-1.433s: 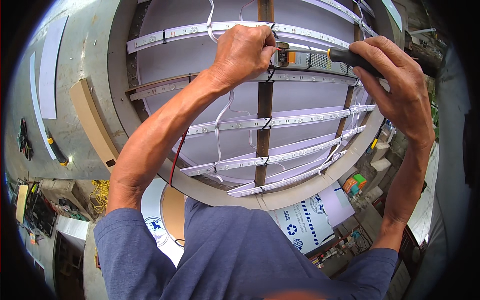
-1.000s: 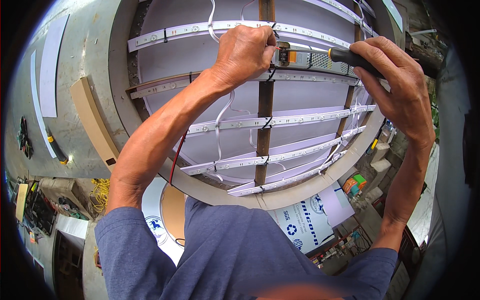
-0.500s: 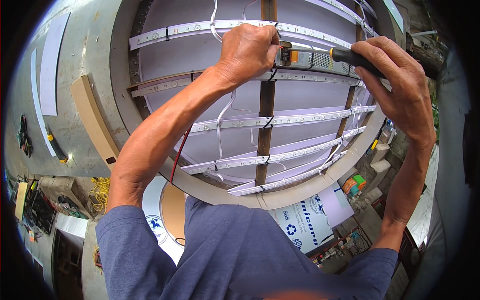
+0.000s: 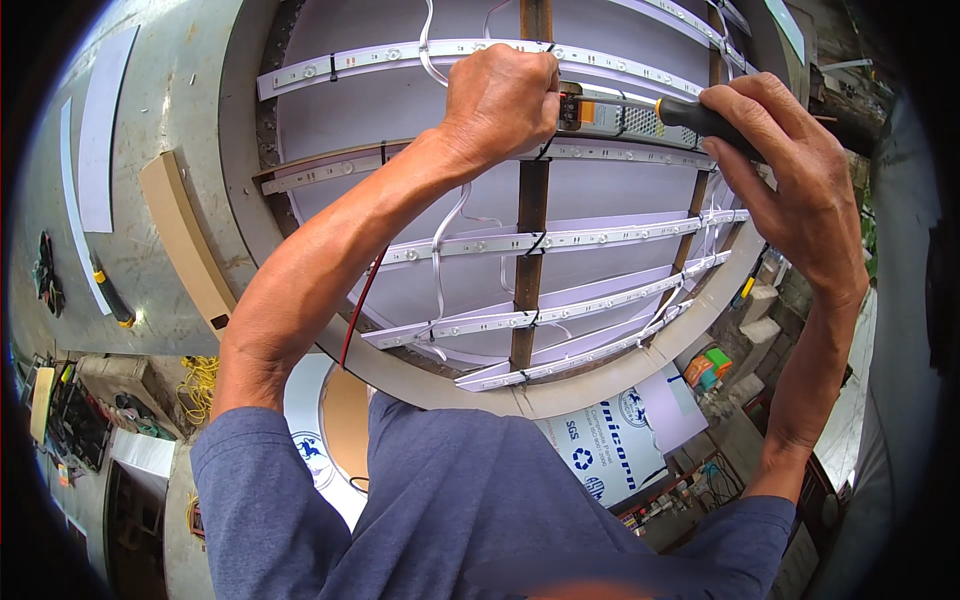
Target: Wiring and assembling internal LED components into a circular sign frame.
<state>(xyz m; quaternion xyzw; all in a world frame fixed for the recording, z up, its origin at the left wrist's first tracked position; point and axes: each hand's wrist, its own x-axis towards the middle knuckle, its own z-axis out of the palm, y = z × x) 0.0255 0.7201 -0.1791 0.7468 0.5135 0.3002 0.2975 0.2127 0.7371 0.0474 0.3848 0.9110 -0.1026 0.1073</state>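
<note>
My right hand [image 4: 795,170] grips the black and yellow handle of a screwdriver [image 4: 712,120]. The thin shaft points left, its tip at the dark terminal block [image 4: 571,107] of a perforated metal power supply [image 4: 645,122]. An orange piece sits beside that block. My left hand [image 4: 500,100] is closed, fingertips pressed together against the block's left side; what they pinch is hidden. Around both hands, white LED strips [image 4: 590,239] cross a round metal frame [image 4: 565,395], tied with black cable ties to rusty bars [image 4: 533,210]. A red and black cable [image 4: 362,310] runs under my left forearm.
Left of the frame, a metal surface [image 4: 190,90] carries a curved brown strip [image 4: 185,235], pale strips and another screwdriver [image 4: 115,298]. Yellow cord [image 4: 200,385] lies lower left. Printed panel pieces [image 4: 600,450] lie below the frame, with concrete blocks [image 4: 762,335] at right.
Both hands stay at the terminal block. My right hand and the screwdriver have shifted very slightly left, and the fingers have turned a little on the handle.
</note>
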